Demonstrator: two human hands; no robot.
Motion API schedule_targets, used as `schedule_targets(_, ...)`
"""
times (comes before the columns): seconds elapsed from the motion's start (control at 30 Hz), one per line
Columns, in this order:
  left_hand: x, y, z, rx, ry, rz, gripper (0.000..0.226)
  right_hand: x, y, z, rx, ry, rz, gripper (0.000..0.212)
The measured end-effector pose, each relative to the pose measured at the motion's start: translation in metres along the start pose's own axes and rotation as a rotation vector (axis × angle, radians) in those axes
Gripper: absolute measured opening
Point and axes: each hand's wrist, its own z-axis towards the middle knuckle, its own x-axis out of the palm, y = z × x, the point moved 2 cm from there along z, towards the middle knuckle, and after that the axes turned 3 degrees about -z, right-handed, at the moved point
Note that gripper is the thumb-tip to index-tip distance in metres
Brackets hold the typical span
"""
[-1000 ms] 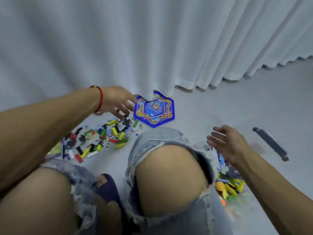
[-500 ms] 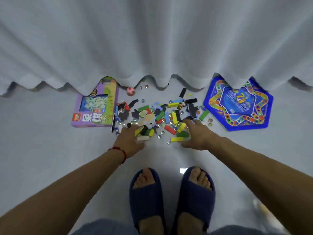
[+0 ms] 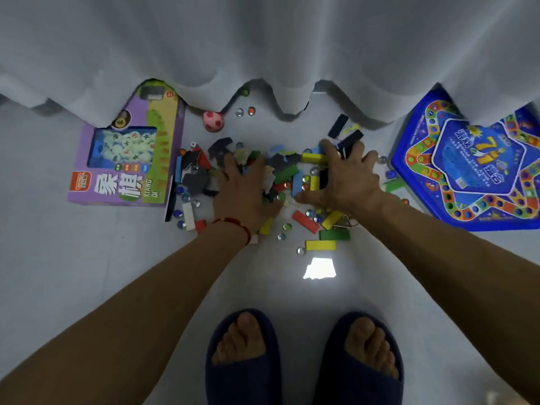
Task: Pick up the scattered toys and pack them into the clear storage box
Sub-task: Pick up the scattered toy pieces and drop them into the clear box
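Nearest: two feet in dark slippers [image 3: 244, 363] on the grey floor [image 3: 87, 258]. Further out, both hands down on the toy pile [image 3: 287, 182], blocks & marbles w/ dark puzzle bits. Left hand [image 3: 244, 191] w/ fingers spread flat over pieces; right hand [image 3: 343, 178] splayed, fingertips bent into the pile, gripping nothing I can make out. Purple game box [image 3: 128, 153] left, blue star board [image 3: 473, 171] right, pink ball [image 3: 214, 121] by the white curtain [image 3: 263, 39].

Dim, bluish light, a bright glare patch on the floor [image 3: 320, 268], wide-angle bending at the edges.
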Motion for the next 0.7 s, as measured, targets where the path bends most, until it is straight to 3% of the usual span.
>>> schedule_targets(0.17,-0.004,-0.003,0.022,0.077,-0.039,0.009,0.071,-0.008,0.006,0.012,-0.174,-0.071,0.013,0.098)
schedule_targets(0.37,-0.009,-0.010,0.042,0.061,0.011,0.048,0.079,-0.010,0.009,0.024,-0.389,-0.060,-0.115,0.074)
schedule_targets(0.47,-0.011,-0.013,0.044,0.068,0.011,0.069,0.083,-0.009,0.007,0.025,-0.406,-0.086,-0.091,0.064)
schedule_targets(0.7,-0.025,-0.016,0.039,0.054,-0.030,-0.126,0.066,-0.007,0.001,0.028,-0.386,-0.158,0.121,0.044)
